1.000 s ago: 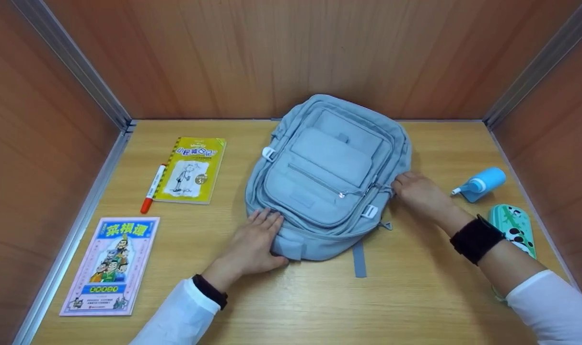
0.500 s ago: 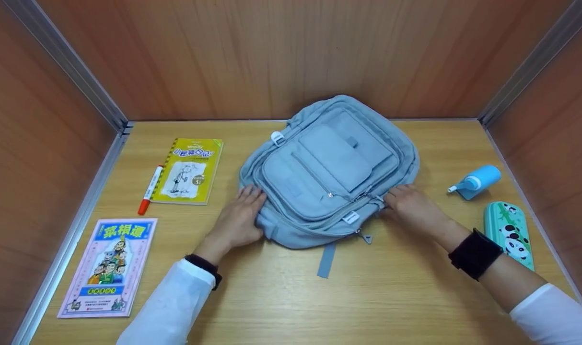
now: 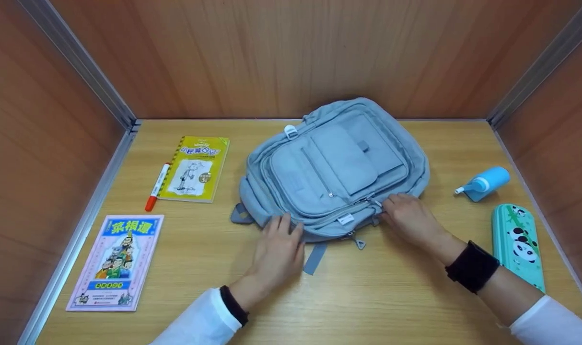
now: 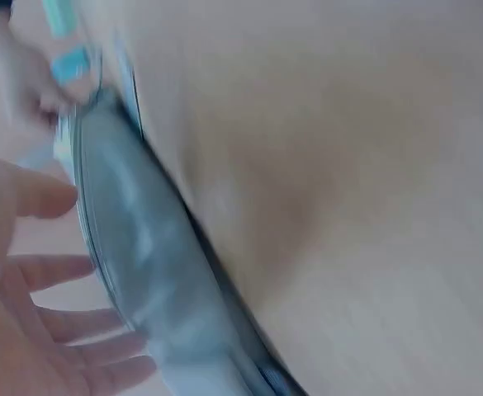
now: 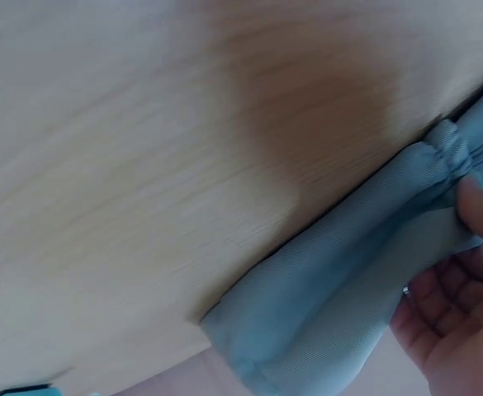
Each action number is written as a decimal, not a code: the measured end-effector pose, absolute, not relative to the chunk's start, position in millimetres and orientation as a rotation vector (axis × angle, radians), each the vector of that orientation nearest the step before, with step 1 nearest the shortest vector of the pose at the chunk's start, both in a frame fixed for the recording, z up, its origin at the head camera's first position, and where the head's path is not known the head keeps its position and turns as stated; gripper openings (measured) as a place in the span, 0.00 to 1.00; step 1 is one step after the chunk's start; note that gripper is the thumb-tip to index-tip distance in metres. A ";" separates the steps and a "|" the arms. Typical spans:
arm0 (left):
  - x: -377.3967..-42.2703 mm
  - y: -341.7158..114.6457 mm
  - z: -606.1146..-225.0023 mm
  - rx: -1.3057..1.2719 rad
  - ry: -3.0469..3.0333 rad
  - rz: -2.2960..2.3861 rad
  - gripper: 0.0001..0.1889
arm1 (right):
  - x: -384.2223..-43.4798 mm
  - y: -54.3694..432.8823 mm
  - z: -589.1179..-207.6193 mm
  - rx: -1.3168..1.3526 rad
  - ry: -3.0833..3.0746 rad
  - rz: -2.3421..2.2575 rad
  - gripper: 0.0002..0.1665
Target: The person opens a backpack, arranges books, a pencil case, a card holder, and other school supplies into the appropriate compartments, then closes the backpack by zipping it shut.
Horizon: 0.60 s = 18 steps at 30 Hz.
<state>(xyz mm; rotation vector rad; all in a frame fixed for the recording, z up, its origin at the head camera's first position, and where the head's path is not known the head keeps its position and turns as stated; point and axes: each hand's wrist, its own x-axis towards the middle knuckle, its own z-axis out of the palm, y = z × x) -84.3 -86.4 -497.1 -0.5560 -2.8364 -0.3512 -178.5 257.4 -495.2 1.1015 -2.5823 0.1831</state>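
Observation:
A grey-blue backpack (image 3: 296, 187) lies tilted on the table, front pockets facing up. My left hand (image 3: 279, 254) is at its near edge with loosely spread fingers. The left wrist view has those fingers (image 4: 76, 323) beside the bag's rim, not curled round it; whether they touch is unclear. At the bag's right side my right hand (image 3: 411, 220) grips its fabric. Up close in the right wrist view, thumb and fingers pinch the edge of the gathered side pocket (image 5: 332, 289). A triangular zipper pull (image 3: 360, 244) hangs between the hands, near a grey strap (image 3: 315, 258).
Left on the table are a yellow book (image 3: 195, 167), a red-and-white marker (image 3: 157, 187) and a pink-and-blue book (image 3: 116, 261). A blue bottle (image 3: 491, 179) and a green panda pencil case (image 3: 518, 244) lie at the right. Wooden panels (image 3: 291, 57) enclose the back and sides.
The backpack has turned counterclockwise and moved slightly right. My left hand went left with it, then came off its left side to the near edge. My right hand keeps its grip, now nearer me.

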 end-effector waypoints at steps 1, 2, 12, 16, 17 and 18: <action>-85.1 -85.0 -500.5 -0.587 -2.802 -0.303 0.21 | -177.2 256.3 -494.8 1.115 -2.575 0.192 0.13; -87.3 -84.2 -502.8 -0.609 -2.784 -0.266 0.20 | -175.6 256.7 -494.5 1.127 -2.573 0.201 0.12; -132.6 -101.4 -490.5 -0.603 -2.863 -0.351 0.14 | -177.1 269.9 -486.4 1.154 -2.565 0.125 0.10; -149.2 -102.3 -486.1 -0.578 -2.903 -0.363 0.12 | -175.0 270.8 -486.6 1.169 -2.560 0.096 0.11; -153.1 -102.0 -485.7 -0.575 -2.910 -0.365 0.11 | -174.1 270.7 -486.6 1.165 -2.562 0.093 0.11; -156.9 -101.6 -485.5 -0.574 -2.916 -0.364 0.11 | -173.2 270.5 -486.5 1.160 -2.566 0.095 0.11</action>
